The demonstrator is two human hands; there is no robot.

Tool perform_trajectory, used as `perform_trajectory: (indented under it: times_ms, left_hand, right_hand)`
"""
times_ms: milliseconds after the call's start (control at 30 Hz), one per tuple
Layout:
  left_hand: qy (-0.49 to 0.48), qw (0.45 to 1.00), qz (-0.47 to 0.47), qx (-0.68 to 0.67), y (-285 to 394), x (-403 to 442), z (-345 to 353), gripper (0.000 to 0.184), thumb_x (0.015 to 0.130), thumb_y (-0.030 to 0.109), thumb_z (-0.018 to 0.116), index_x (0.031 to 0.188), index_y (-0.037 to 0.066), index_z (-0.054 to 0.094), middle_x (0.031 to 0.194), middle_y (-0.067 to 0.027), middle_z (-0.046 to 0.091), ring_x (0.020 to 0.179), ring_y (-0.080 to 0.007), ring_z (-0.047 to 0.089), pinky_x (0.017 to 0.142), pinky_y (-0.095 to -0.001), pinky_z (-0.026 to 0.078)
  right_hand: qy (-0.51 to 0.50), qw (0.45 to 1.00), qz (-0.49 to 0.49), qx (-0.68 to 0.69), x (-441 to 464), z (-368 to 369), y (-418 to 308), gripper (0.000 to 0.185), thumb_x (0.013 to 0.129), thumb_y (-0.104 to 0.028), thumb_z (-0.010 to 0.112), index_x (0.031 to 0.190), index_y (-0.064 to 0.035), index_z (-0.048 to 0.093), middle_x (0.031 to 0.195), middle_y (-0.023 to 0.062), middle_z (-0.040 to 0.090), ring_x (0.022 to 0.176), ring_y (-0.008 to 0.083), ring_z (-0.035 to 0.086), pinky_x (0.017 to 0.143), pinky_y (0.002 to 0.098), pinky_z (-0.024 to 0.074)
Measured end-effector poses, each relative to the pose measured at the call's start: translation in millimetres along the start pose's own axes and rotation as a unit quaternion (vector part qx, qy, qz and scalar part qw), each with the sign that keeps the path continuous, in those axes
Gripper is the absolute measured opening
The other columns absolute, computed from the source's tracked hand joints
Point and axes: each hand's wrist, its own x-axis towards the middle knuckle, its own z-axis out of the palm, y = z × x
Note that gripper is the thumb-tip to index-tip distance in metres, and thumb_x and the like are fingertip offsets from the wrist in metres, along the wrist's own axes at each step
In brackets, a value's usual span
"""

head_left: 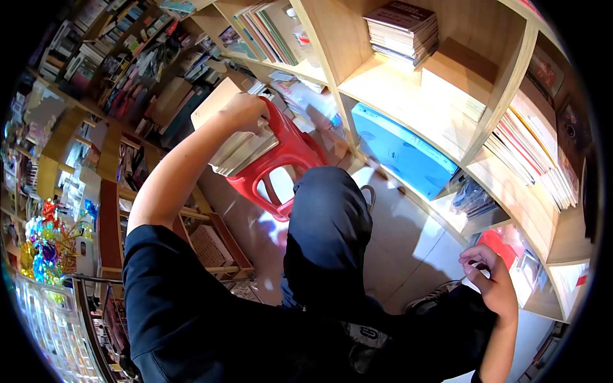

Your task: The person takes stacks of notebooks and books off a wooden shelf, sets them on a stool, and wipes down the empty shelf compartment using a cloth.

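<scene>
My left hand [244,113] is closed at the far edge of a red plastic stool [295,145], its fingers curled down by the rim and partly hidden. A stack of books [246,153] lies on the stool seat, under and beside that hand. A tan board or book cover [214,103] stands up just behind my wrist. My right hand [488,274] hangs above my bent right leg, near the lower shelf. Its fingers are loosely curled and apart, with nothing visible in them.
A wooden shelf [377,80] on the right holds a book stack [402,32], a brown-topped pile [463,70], a blue box [402,150] and upright books [523,143]. At left are crowded racks, shiny tinsel [45,246] and a woven basket [207,246]. My knee [329,217] is close to the stool.
</scene>
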Motion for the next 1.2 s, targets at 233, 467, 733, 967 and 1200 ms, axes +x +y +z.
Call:
perform_trajectory:
  times_ms: [233,467,733,967,1200]
  left_hand:
    - [0.015,1.000,0.004,0.003,-2.2,0.9,7.3,0.041,0.060,0.035,0.085,0.097,0.018,0.077,0.092,-0.0044,0.073,0.088,-0.0263,0.068,0.079,-0.0383,0.053]
    - [0.023,0.999,0.019,0.024,-2.9,0.5,9.7,0.035,0.062,0.036,0.083,0.093,0.022,0.077,0.087,-0.0041,0.072,0.085,-0.0261,0.068,0.075,-0.0393,0.054]
    - [0.018,0.999,0.018,0.034,2.1,-1.6,4.5,0.038,0.060,0.035,0.084,0.093,0.019,0.078,0.087,-0.0024,0.074,0.084,-0.0258,0.068,0.077,-0.0392,0.052]
    - [0.029,0.997,0.011,0.064,-0.4,1.6,17.9,0.027,0.065,0.039,0.080,0.084,0.019,0.077,0.079,-0.0041,0.071,0.082,-0.0254,0.068,0.075,-0.0402,0.052]
    - [0.030,0.999,-0.006,0.026,1.5,-5.9,15.9,0.024,0.068,0.038,0.078,0.083,0.019,0.076,0.088,-0.0029,0.072,0.089,-0.0243,0.067,0.080,-0.0387,0.051]
  right_hand:
    - [0.001,1.000,0.008,-0.012,-1.4,-2.2,2.7,0.016,0.085,-0.004,0.061,0.101,-0.0027,0.062,0.096,0.0042,0.064,0.093,0.0150,0.060,0.080,0.0290,0.0454]
    - [-0.002,1.000,0.012,-0.016,-1.8,-2.8,1.1,0.016,0.085,-0.003,0.061,0.101,-0.0021,0.062,0.096,0.0046,0.063,0.092,0.0147,0.060,0.079,0.0285,0.0455]
    - [-0.004,1.000,0.014,-0.004,-4.4,-3.0,3.4,0.015,0.085,-0.003,0.061,0.100,-0.0019,0.062,0.095,0.0043,0.062,0.091,0.0147,0.059,0.078,0.0282,0.0452]
    - [-0.004,1.000,0.010,-0.004,-5.6,-3.6,5.3,0.014,0.085,-0.003,0.061,0.099,-0.0018,0.062,0.094,0.0042,0.062,0.090,0.0145,0.059,0.078,0.0281,0.0452]
    - [-0.010,1.000,0.020,0.001,-6.8,-3.9,3.4,0.015,0.084,-0.001,0.060,0.099,-0.0018,0.061,0.093,0.0040,0.061,0.088,0.0142,0.060,0.076,0.0284,0.0455]
